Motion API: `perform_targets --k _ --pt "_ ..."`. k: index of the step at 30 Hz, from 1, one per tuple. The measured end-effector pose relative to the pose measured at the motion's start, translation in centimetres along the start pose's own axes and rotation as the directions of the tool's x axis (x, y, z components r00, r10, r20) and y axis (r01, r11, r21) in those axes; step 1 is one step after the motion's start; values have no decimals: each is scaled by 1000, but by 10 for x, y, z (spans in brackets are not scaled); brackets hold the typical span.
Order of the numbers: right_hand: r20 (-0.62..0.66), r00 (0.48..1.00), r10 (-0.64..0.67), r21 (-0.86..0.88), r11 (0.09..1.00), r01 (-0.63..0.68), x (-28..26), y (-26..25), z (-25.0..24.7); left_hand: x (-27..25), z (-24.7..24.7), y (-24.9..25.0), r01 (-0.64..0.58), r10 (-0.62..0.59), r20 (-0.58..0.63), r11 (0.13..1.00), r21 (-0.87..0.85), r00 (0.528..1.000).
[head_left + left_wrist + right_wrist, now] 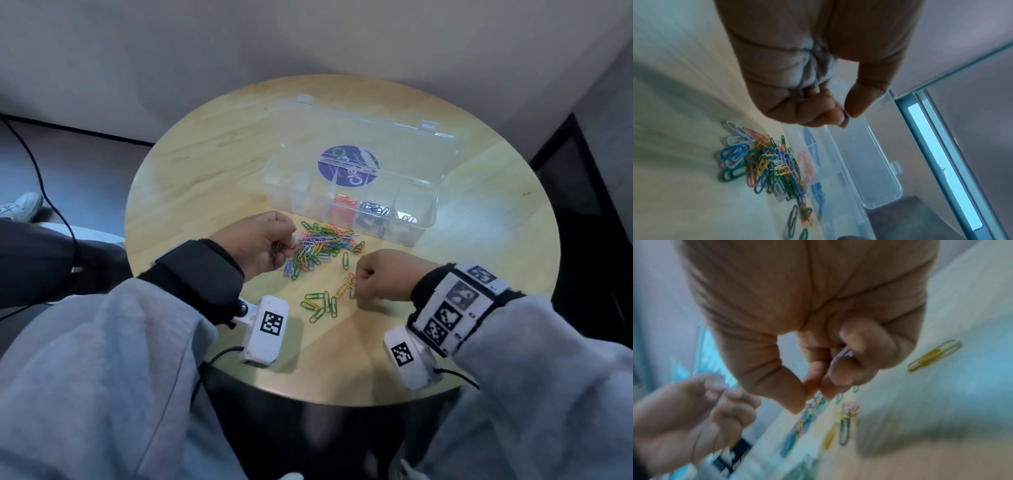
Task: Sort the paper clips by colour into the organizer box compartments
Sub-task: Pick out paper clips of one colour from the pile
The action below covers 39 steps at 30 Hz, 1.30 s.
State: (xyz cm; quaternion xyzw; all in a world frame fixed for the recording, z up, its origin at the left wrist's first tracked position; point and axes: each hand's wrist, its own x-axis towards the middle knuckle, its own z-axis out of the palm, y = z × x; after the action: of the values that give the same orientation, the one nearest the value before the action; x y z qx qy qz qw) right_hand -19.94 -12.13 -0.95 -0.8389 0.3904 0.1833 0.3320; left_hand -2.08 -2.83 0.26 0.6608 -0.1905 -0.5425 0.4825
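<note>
Sitting at a round wooden surface [191, 171], both forearms in grey sleeves [102, 359] with tagged wrist units strapped on.

Holding the left hand [257, 241] just above the left edge of the mixed pile of paper clips [323, 245], fingers [819, 112] curled inward, thumb and forefinger pinching a pale clip [845, 119]; further pale wire showing tucked in the curled palm in the left wrist view.

Keeping the right hand [383, 279] low over the surface, right of a small scatter of green and yellow clips [322, 305], fingers [865, 352] curled tight; something silvery showing between them in the blurred right wrist view, apparently a clip, though hard to tell for sure.

Lying open behind the pile: the clear organizer box [387, 233], lid [376, 137] tilted back with a round purple sticker [347, 166] on it. Holding red clips [344, 200] in one middle compartment, blue clips [375, 209] in the next one to the right, and a few pale or silvery ones in the rightmost compartment; contents of the left compartments impossible to make out.

Trailing along the floor on the left: a dark cable [44, 192], beside a white shoe [20, 207].
</note>
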Motion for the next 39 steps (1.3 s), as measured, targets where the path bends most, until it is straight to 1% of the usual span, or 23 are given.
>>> perform_targets --k 2,4,5,7,9,10,11,13,15,17,20,24,26,27,28,30,31,32,35,37,39 --pt "15 1000 10 234 972 -14 -5 3 -6 -2 -5 2 27 -27 9 999 -16 1000" --pt "15 1000 13 452 892 -18 -9 4 -9 -3 -13 3 50 -49 24 998 -46 998" --pt "10 1000 17 554 832 -20 -11 4 -10 -3 -17 4 60 -58 29 995 -75 998" --pt "-8 999 35 736 677 -18 -13 5 -11 -5 -26 7 75 -72 30 986 -149 997" --pt "-32 997 69 847 532 -10 -15 3 -11 -6 -32 8 87 -85 20 978 -190 996" --pt "-44 995 94 872 490 -8 -16 2 -10 -7 -34 8 91 -91 10 979 -184 996" --pt "-56 991 119 887 462 -5 -18 2 -9 -7 -35 7 91 -93 -5 983 -157 996" --pt "-63 984 165 914 406 -10 -20 1 -4 -7 -35 7 94 -96 -52 995 -42 994" --pt "-49 980 193 936 352 -23 -24 -4 2 -9 -38 8 99 -87 -86 986 137 992" --pt "-21 978 207 940 338 -51 -26 -13 7 -9 -41 8 86 -64 -74 936 342 995" --pt "13 979 201 924 373 -89 -24 -33 13 -5 -45 6 31 -24 -20 823 568 1000" --pt "53 984 173 908 401 -119 -13 -50 11 0 -45 2 -6 43 -35 711 704 998" --pt "41 987 154 884 454 -108 -4 -50 7 6 -39 1 -11 70 -45 649 761 997" --pt "22 988 152 852 514 -98 -1 -48 5 10 -36 0 -13 79 -46 617 787 996" --pt "-7 989 150 790 607 -87 3 -46 1 13 -33 0 -12 85 -48 590 807 995" --pt "-70 987 147 563 822 -82 11 -41 -12 23 -27 0 -3 82 -48 539 843 995" --pt "-106 984 145 438 895 -85 14 -39 -19 27 -25 -1 2 71 -44 502 865 997" --pt "-145 980 137 341 937 -80 18 -38 -25 30 -23 -3 8 55 -37 461 888 998" --pt "-238 966 97 169 984 -57 31 -40 -32 36 -18 -4 8 29 -19 359 933 999" --pt "-249 966 73 87 995 -53 39 -45 -28 38 -17 -4 5 28 -14 319 948 1000" --pt "-232 971 54 22 998 -50 46 -50 -24 40 -18 -4 -2 16 -3 306 952 1000"
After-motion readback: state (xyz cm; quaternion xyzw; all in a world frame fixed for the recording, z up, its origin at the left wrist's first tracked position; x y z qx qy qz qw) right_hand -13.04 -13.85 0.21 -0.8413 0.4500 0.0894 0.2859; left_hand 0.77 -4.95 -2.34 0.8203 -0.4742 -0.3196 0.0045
